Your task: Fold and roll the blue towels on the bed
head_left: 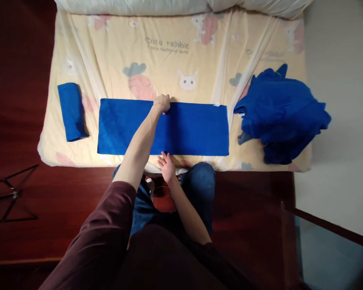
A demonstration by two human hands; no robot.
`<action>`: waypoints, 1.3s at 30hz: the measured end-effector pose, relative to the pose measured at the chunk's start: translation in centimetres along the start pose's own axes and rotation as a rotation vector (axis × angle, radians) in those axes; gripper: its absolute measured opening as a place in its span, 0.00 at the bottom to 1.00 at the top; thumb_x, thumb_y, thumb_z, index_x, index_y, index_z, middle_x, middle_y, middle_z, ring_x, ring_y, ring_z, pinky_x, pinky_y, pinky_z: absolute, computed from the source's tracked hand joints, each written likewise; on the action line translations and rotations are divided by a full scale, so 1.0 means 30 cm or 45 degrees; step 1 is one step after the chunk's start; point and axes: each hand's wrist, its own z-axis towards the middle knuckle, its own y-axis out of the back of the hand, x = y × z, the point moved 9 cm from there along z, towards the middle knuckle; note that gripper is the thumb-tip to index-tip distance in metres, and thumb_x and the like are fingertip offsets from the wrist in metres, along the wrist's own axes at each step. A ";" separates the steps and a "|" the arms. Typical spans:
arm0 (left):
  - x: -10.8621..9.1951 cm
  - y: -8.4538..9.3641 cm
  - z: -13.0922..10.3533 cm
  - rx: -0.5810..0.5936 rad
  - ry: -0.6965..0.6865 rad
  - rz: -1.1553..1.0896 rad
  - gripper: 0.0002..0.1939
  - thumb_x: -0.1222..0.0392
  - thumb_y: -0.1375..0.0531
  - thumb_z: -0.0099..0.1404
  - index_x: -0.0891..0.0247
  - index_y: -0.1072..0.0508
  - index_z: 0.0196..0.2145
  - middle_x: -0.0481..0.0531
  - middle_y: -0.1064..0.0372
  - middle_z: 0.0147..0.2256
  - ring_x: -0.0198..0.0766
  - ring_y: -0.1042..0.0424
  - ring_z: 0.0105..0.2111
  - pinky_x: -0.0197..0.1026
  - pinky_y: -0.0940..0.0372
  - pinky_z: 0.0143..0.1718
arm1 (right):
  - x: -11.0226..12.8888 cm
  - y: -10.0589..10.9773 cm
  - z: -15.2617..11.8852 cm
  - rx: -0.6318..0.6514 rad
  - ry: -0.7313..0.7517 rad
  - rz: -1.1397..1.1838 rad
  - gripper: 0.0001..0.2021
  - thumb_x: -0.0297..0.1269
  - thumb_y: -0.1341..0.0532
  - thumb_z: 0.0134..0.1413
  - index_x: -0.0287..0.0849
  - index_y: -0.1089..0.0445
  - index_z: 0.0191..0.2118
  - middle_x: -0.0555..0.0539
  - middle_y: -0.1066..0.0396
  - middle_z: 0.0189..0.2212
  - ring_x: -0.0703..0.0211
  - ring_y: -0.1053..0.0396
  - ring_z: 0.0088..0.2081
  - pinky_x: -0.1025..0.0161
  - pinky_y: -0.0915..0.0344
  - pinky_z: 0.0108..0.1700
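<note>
A blue towel [196, 131] lies flat on the bed, folded into a long rectangle with a small white tag at its far edge. My left hand [161, 104] reaches across it, its fingers curled around the far edge near the middle. At the near edge, my right hand [168, 168] is palm up with its fingers apart, the fingertips touching the cloth. A smaller folded blue cloth bundle [71, 112] rests to the left. On the right sits a crumpled heap of blue cloths [284, 112], also with a white tag showing.
The bed [166, 68] has a pale yellow sheet printed with rabbits and carrots. White bedding [139, 6] is piled along its far side. A black metal stand [15, 194] is on the dark red floor at left. A pale wall [335, 80] borders the right side.
</note>
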 end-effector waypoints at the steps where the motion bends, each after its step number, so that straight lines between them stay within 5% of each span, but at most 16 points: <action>1: -0.003 0.012 -0.005 -0.036 0.001 -0.006 0.23 0.60 0.49 0.77 0.76 0.36 0.64 0.72 0.32 0.56 0.57 0.30 0.59 0.55 0.36 0.60 | -0.001 -0.001 0.000 0.006 0.001 -0.001 0.10 0.46 0.44 0.70 0.50 0.29 0.48 0.46 0.25 0.61 0.55 0.23 0.56 0.49 0.32 0.63; 6: -0.005 0.052 -0.032 -0.158 0.031 -0.028 0.24 0.60 0.51 0.78 0.76 0.39 0.66 0.75 0.34 0.59 0.57 0.31 0.60 0.55 0.36 0.59 | -0.004 0.010 0.004 -0.051 0.040 0.036 0.10 0.42 0.46 0.69 0.50 0.30 0.49 0.47 0.25 0.60 0.58 0.23 0.56 0.50 0.33 0.65; 15: 0.015 -0.012 -0.032 0.017 0.087 -0.061 0.28 0.50 0.50 0.80 0.79 0.33 0.62 0.76 0.30 0.56 0.57 0.28 0.58 0.53 0.36 0.61 | 0.004 -0.010 -0.006 -0.046 0.061 0.027 0.10 0.44 0.43 0.68 0.51 0.30 0.49 0.47 0.28 0.63 0.59 0.24 0.57 0.52 0.33 0.65; 21: 0.021 0.056 -0.009 -0.182 0.054 -0.082 0.28 0.52 0.53 0.80 0.78 0.32 0.63 0.77 0.33 0.60 0.58 0.30 0.60 0.52 0.37 0.60 | 0.017 -0.012 -0.033 -0.068 0.051 -0.009 0.09 0.44 0.42 0.68 0.49 0.29 0.47 0.46 0.26 0.62 0.58 0.24 0.58 0.53 0.33 0.65; 26: 0.011 0.130 -0.073 -0.269 0.049 -0.095 0.27 0.52 0.53 0.79 0.75 0.28 0.61 0.76 0.30 0.57 0.60 0.29 0.58 0.53 0.35 0.57 | 0.048 -0.032 -0.078 -0.048 0.116 -0.060 0.11 0.46 0.38 0.65 0.46 0.30 0.47 0.43 0.26 0.62 0.56 0.22 0.55 0.53 0.30 0.62; 30: -0.016 0.235 -0.163 -0.366 0.031 -0.165 0.25 0.51 0.51 0.78 0.72 0.25 0.57 0.75 0.27 0.53 0.59 0.28 0.55 0.52 0.36 0.56 | 0.122 -0.062 -0.140 -0.009 0.257 -0.143 0.14 0.49 0.34 0.61 0.44 0.31 0.43 0.38 0.24 0.59 0.52 0.20 0.52 0.53 0.27 0.58; 33: -0.038 0.370 -0.258 -0.483 -0.007 -0.269 0.22 0.51 0.48 0.77 0.69 0.22 0.51 0.73 0.25 0.50 0.56 0.27 0.53 0.50 0.37 0.55 | 0.238 -0.078 -0.217 0.022 0.424 -0.193 0.20 0.53 0.30 0.55 0.43 0.31 0.41 0.35 0.23 0.56 0.48 0.19 0.50 0.54 0.25 0.52; 39: -0.040 0.734 -0.591 -0.799 -0.151 -0.560 0.17 0.52 0.45 0.74 0.66 0.24 0.34 0.58 0.26 0.34 0.45 0.27 0.39 0.43 0.37 0.45 | 0.663 -0.118 -0.460 0.146 0.927 -0.431 0.25 0.61 0.29 0.50 0.41 0.28 0.35 0.40 0.19 0.38 0.53 0.20 0.37 0.61 0.27 0.39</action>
